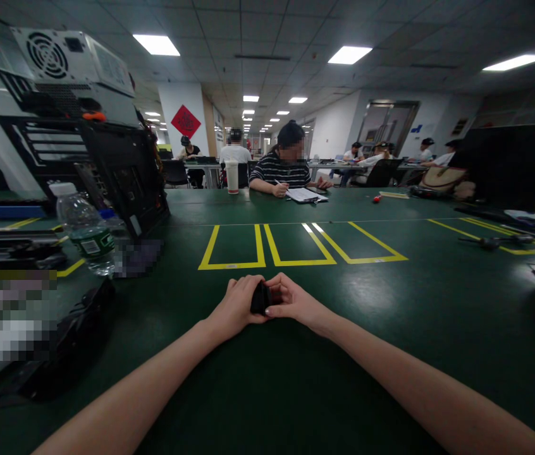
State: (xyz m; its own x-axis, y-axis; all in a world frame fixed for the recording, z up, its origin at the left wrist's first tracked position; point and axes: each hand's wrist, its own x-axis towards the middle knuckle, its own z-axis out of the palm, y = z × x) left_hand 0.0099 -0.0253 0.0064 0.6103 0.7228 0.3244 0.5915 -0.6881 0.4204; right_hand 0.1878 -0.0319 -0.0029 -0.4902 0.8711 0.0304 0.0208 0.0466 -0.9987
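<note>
A small black box-shaped object (260, 299) is between my two hands, low over the green table. My left hand (236, 302) wraps around its left side, thumb along the near edge and fingers over the far side. From the right, my right hand (293, 302) pinches it with thumb and fingertips. Much of the object is hidden by my fingers, so its exact kind cannot be made out. Just beyond my hands, yellow tape outlines (234, 266) mark the tabletop.
To the left are an open black computer case (128, 167), a power supply (78, 63) on top, a plastic bottle (88, 227) and a dark cable bundle (71, 335). Across the green table (177, 212), a person (286, 161) writes on a clipboard (306, 194) near a white cup (232, 177).
</note>
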